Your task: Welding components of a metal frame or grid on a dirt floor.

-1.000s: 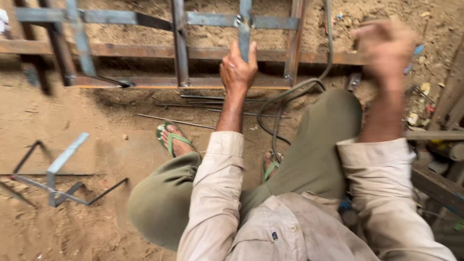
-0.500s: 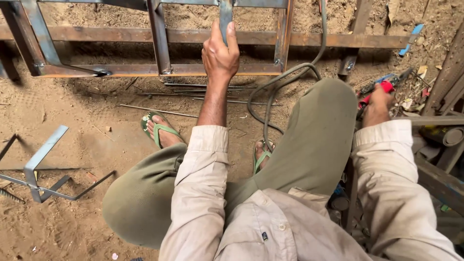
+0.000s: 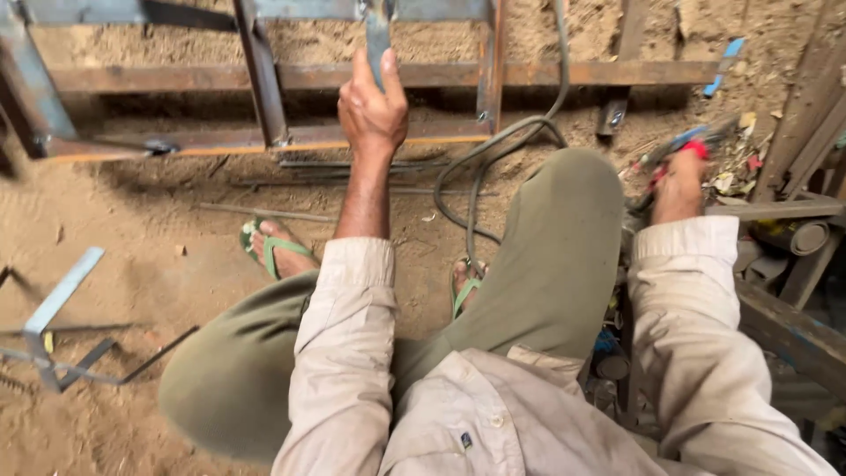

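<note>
I squat on sandy ground in front of a rusty metal frame [image 3: 264, 79] lying flat. My left hand [image 3: 372, 110] grips a short upright grey metal bar [image 3: 379, 35] standing on the frame. My right hand [image 3: 677, 181] is low at the right, closed around a tool with red and blue handles [image 3: 683, 141]; the tool is blurred and its kind is unclear. A dark cable [image 3: 493, 159] loops from the frame down between my feet.
Thin steel rods [image 3: 264, 211] lie on the sand near my green sandals [image 3: 273, 251]. A small welded angle piece [image 3: 53, 326] sits at the left. Scrap, pipes and timber [image 3: 793, 238] crowd the right edge.
My right hand has dropped from head height to the ground at the right and closed on the red-and-blue tool. My left hand stays on the upright bar. The view has tilted down.
</note>
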